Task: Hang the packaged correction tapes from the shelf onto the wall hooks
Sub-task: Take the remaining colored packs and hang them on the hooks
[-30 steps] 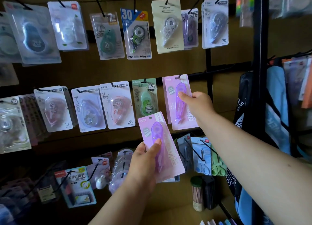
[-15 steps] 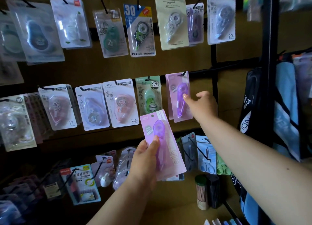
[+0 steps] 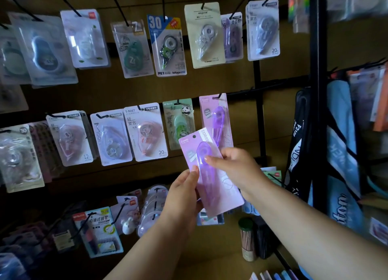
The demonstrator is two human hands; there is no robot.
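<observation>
Gripping one purple pack (image 3: 212, 174) — both hands (image 3: 184, 193) (image 3: 237, 168).

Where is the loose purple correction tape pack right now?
Head view, centre: purple pack held between left hand and right hand, overlapping its hung twin.

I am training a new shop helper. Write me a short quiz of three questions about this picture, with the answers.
1. True or false: both hands hold the loose purple pack.
2. Which pack hangs directly left of the hung purple pack? A) panda pack B) cream pack C) blue "30" pack
3. Fill in: the hang hole of the loose pack is at its ____ end.

Key
1. True: the left hand grips its left edge, and the right hand holds its right side.
2. A, the panda pack.
3. Top.
</observation>
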